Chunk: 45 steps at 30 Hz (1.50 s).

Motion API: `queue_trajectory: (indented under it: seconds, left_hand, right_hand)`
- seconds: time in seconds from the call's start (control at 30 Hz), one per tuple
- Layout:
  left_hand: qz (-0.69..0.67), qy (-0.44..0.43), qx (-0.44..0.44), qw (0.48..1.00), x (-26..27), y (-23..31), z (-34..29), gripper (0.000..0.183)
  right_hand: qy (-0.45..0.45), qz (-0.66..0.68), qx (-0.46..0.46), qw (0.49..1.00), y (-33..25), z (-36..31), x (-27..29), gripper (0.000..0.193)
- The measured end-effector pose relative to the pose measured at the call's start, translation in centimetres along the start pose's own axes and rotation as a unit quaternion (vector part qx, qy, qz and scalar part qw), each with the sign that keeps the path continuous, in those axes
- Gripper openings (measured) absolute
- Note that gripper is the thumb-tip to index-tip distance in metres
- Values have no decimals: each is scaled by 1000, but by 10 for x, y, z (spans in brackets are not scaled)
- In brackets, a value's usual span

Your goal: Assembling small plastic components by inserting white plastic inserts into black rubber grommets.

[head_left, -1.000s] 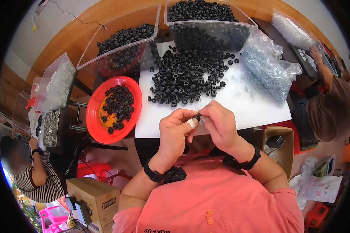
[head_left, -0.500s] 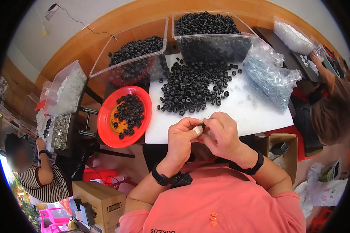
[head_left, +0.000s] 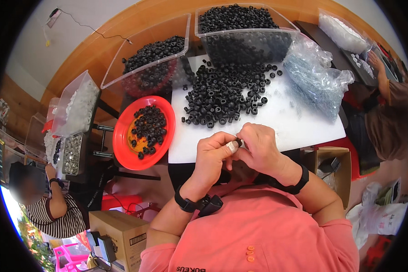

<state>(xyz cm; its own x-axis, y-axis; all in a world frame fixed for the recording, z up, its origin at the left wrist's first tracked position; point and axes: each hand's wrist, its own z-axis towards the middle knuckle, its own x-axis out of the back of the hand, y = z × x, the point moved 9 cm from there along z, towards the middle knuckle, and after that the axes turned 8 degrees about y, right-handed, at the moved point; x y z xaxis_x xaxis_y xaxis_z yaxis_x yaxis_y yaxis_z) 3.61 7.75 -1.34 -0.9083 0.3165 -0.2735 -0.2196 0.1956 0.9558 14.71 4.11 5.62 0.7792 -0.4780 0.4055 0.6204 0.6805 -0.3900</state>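
Left hand [head_left: 211, 155] and right hand [head_left: 263, 147] are meeting over the near edge of a white board [head_left: 303, 131], pinching a small black part [head_left: 239, 142]. Black pile [head_left: 222, 93] is lying beyond; red plate [head_left: 121, 131] at left is holding similar parts; clear bag [head_left: 313, 75] is resting at right.

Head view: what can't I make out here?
- Head view: the small dark piece, mostly covered by the left hand and right hand.
- Head view: single bits in the clear bag, too small and behind crinkled plastic.
- Head view: the pink stool's lower part, cut off by the bottom edge.
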Motion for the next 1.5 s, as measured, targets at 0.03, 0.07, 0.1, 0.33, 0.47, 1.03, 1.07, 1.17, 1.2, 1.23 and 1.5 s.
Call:
queue_trajectory:
  seconds: [0.03,0.07,0.1,0.33,0.47,1.03,1.07,1.17,1.2,1.23,1.5]
  left_hand:
    - [0,2,-8,1000,0,0,0,15]
    - [0,2,-7,1000,0,0,-1,15]
    - [-10,1,-7,1000,0,0,-1,15]
    - [48,7,1,999,-1,0,-3,12]
    - [304,103,-297,899,-11,48,-25,19]
    - [422,-8,-378,824,-31,46,-20,23]
    - [422,-3,-382,822,-31,47,-20,22]
    - [425,21,-398,813,-31,42,-16,20]
    - [429,40,-411,803,-31,42,-15,19]
    - [429,40,-411,803,-32,42,-14,19]
    - [437,57,-416,795,-37,40,-6,22]
  right_hand:
    - [-1,-1,-2,1000,-1,-1,-1,32]
    - [14,-11,12,1000,-5,-1,-1,32]
    - [28,-20,27,999,-9,-1,1,32]
    - [24,-65,24,997,-12,-6,4,32]
    - [-113,-110,-45,986,3,-4,-2,28]
    - [-337,-22,-271,901,45,4,-16,20]
    - [-339,-22,-271,900,42,7,-14,20]
    - [-348,10,-313,884,42,4,-13,12]
    - [-326,11,-296,898,44,4,-11,11]
    - [-304,12,-278,911,43,6,-9,9]
    - [-291,-84,-208,930,43,7,-6,10]
